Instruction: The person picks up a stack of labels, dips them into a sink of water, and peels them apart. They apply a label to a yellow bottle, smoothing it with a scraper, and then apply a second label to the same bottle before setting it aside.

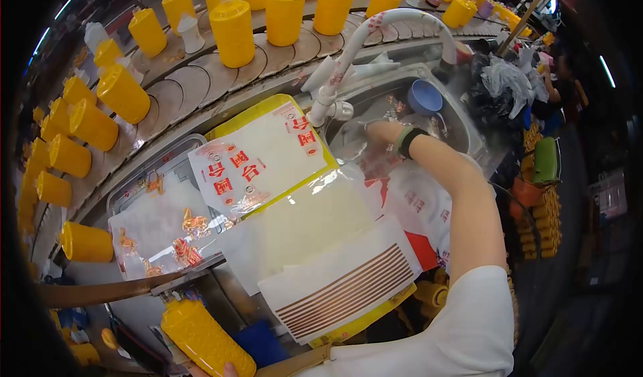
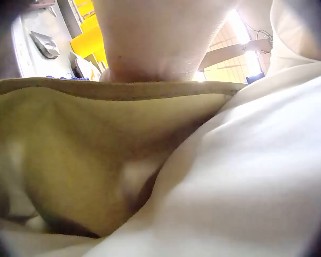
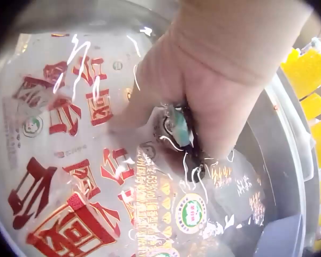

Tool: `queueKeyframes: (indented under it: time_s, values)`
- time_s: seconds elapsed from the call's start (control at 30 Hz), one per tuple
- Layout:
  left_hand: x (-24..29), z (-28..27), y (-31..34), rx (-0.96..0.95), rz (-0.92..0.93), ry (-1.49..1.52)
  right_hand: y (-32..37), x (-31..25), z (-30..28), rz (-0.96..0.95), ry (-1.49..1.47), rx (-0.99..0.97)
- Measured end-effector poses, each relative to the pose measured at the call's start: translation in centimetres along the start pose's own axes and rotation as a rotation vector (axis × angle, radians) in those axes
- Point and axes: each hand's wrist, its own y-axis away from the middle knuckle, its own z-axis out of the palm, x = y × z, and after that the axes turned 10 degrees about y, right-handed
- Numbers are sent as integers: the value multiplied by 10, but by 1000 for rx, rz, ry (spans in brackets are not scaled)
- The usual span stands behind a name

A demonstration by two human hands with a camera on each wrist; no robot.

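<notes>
At the bottom of the head view, my left hand (image 1: pixel 230 369) grips the lower end of a yellow bottle (image 1: pixel 204 337), which lies tilted with its neck up and left. Only its fingertips show. My right hand (image 1: pixel 386 133) reaches into a steel sink (image 1: pixel 462 119) under the curved white faucet (image 1: pixel 328 102). In the right wrist view, water covers its fingertips among wet transparent decal sheets (image 3: pixel 91 171) with red characters. A small teal piece (image 3: pixel 180 128) shows between thumb and fingers; I cannot tell whether they pinch it. A blue bowl (image 1: pixel 425 97) sits in the sink's far corner.
Decal sheets with red characters (image 1: pixel 251 159) and a brown-striped sheet (image 1: pixel 348 290) lie left of the sink. A tray with gold-and-red decals (image 1: pixel 194 223) is farther left. Yellow bottles (image 1: pixel 231 32) line the curved conveyor (image 1: pixel 181 92) behind. Clear plastic bags (image 1: pixel 509 82) hang at right.
</notes>
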Motion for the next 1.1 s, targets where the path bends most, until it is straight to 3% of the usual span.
queueKeyframes:
  time_s: [0.03, 0.1, 0.13, 0.23, 0.27, 0.37, 0.43, 0.5, 0.57, 0.67, 0.77, 0.83, 0.87, 0.9, 1.0, 1.1]
  values:
    - [-1, 2, -1, 1, 12, 21, -8, 6, 6, 6, 1, 5]
    - [-10, -5, 0, -7, 10, 0, -28, 16, 19, -143, 331, 53]
    - [-15, -8, 0, -10, 2, -26, -34, 14, 18, -2, 235, -5]
    - [-15, -12, 1, -32, 1, -66, -14, 7, 9, 165, 11, -171]
    - [-12, -10, 1, -33, 1, -63, -5, 17, 19, -93, 26, 150]
    - [5, 5, -2, -27, 8, 2, -58, 49, 40, -213, 177, 44]
    - [13, 11, -4, -28, 16, 1, -39, 34, 28, -107, 218, 56]
    - [10, 9, -3, -37, 5, 36, -31, 31, 23, 38, 31, -106]
    - [8, 7, -3, -43, -4, 72, -56, 50, 44, -48, 169, -65]
    - [7, 6, -3, -46, 27, 19, -42, 48, 45, -47, -50, 72]
    - [-5, -3, -1, -25, 15, -73, -43, 49, 45, -150, 128, 163]
    - [-1, 0, -5, -30, 12, -21, -47, 43, 36, -156, 426, -13]
    - [9, 7, -2, -6, 69, 33, -45, 35, 37, -159, 423, -16]
    - [8, 4, -2, 4, 56, 21, -44, 54, 49, -227, 122, 194]
    - [16, 8, -8, -42, 100, -168, -52, 59, 51, -218, 97, 135]
    - [6, 2, -6, -56, 47, -103, -48, 64, 51, -200, -92, 178]
